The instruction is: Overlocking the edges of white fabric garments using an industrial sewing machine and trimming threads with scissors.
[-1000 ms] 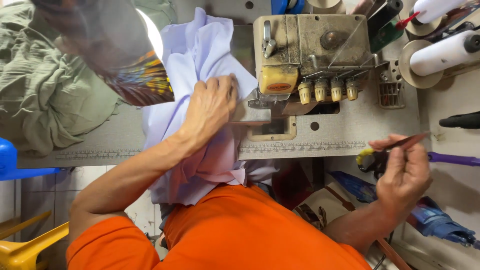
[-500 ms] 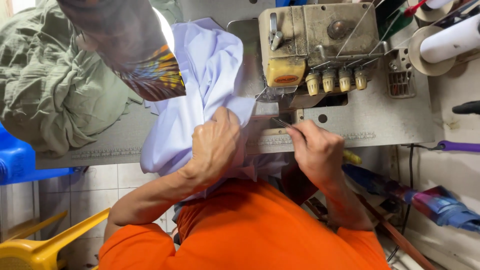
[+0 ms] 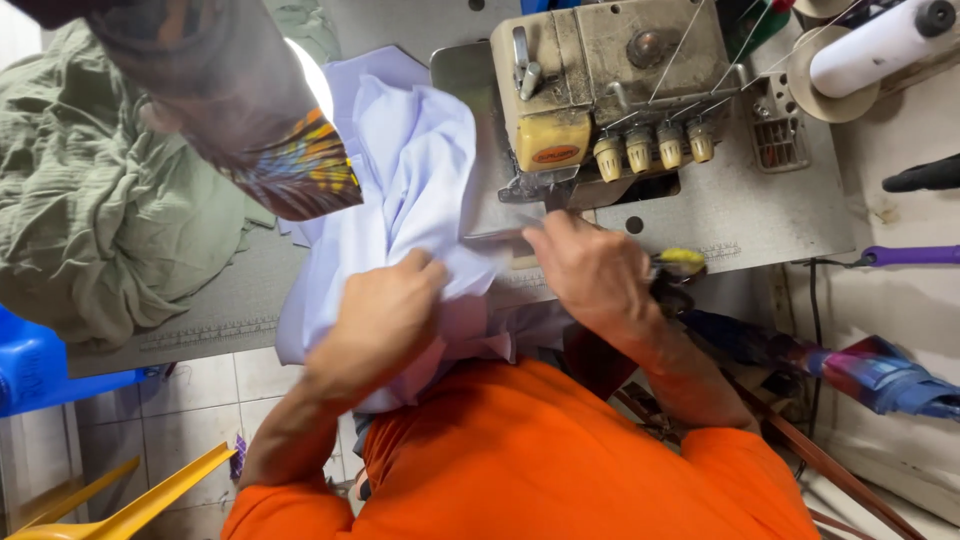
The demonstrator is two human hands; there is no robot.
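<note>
A pale lilac cloth [image 3: 400,180] is spread over the grey sewing table [image 3: 200,310], from the far edge down to the lap of the person in the orange shirt [image 3: 520,460]. The left hand [image 3: 375,320] is laid on the near part of the cloth, and the fingers are bent down over a bunched fold, so the cloth is pressed and gripped under the palm. The right hand [image 3: 590,270] is seen just to the right of the cloth's edge, right in front of the foot of the sewing machine [image 3: 610,90]. Its fingers are curled in close and pointed at the spot under the needle, but what is pinched between them cannot be told. The cloth's edge is found between the two hands, which are close together. Something small and yellow [image 3: 682,258] is seen just beside the right hand. A green heap of fabric [image 3: 90,190] is piled on the left of the table. A white thread cone [image 3: 880,45] is seen at the far right, and a blue chair [image 3: 40,365] at the left edge.
</note>
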